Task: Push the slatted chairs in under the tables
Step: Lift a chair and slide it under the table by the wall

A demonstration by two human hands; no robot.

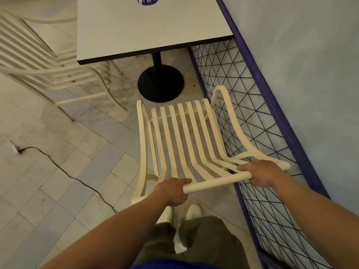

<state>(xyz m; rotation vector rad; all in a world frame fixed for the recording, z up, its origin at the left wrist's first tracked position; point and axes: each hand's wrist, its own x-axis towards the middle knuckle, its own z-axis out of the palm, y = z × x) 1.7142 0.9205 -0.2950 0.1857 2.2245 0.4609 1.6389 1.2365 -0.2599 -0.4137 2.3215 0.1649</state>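
Chairs: two. The left chair (48,74) sits by the table (145,32); the middle chair (180,136) stops short of the table's near edge.
Cable (58,166): one, crossing open floor.
Left hand (172,191): fingers curled round the middle chair's top rail.
Right hand (262,172): fingers wrapped round the same rail.
Fence (252,105): one, just beside the middle chair.

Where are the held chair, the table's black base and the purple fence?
slatted chair (217,181): head view, the middle of its back rail.
table base (160,84): head view, the round black foot.
purple fence (264,90): head view, its top rail.
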